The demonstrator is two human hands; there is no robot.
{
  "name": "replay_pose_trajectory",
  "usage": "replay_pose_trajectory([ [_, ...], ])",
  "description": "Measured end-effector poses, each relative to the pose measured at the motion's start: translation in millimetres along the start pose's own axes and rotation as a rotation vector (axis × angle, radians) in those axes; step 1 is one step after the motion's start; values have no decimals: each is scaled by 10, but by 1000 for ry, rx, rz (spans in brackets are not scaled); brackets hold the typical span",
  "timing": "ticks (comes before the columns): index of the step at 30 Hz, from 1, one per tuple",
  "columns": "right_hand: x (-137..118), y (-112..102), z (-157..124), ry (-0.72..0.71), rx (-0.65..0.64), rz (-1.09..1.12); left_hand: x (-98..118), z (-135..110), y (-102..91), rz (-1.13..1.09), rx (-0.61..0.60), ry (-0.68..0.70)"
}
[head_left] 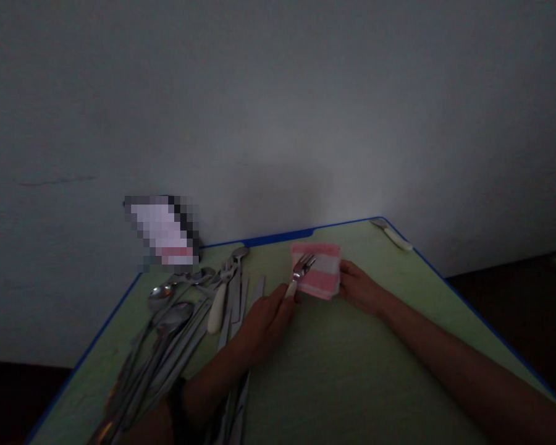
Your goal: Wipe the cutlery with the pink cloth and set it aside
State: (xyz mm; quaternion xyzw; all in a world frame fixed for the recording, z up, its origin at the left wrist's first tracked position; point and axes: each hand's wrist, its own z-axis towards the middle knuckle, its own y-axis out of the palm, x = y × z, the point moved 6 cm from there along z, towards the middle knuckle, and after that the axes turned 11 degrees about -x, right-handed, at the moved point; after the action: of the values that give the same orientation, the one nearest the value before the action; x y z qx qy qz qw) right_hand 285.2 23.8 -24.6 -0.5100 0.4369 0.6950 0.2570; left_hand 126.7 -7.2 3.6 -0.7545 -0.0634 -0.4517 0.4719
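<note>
My left hand (269,321) grips a fork (302,268) by its pale handle, tines pointing up and to the right. My right hand (356,285) holds a folded pink and white cloth (323,269) by its right edge, fingers partly hidden behind it. The fork's tines lie in front of the cloth; whether they touch cannot be made out. Just left of my left hand, several knives (235,303) lie on the table, and a fork with a pale handle (217,307) rests among them.
Several spoons (175,315) are piled on the left of the light green, blue-edged table (343,383). A pale-handled piece of cutlery (396,237) lies at the far right corner. A blurred-out device (162,228) leans at the back left, against the grey wall (278,123).
</note>
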Motion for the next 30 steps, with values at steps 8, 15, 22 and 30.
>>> replay_pose_trajectory([
  [8, -30, 10, 0, 19, -17, -53, 28, 6, 8, -47, -32, -1],
  [15, -69, 71, 26, -22, -97, -130, 60, 7, 4, -32, -15, -9],
  [22, -72, 52, 1, -31, -82, -113, 54, 9, 8, -59, -36, 5],
  [30, 61, -73, -9, -2, 117, 158, 62, 0, 6, -65, -53, 29],
])
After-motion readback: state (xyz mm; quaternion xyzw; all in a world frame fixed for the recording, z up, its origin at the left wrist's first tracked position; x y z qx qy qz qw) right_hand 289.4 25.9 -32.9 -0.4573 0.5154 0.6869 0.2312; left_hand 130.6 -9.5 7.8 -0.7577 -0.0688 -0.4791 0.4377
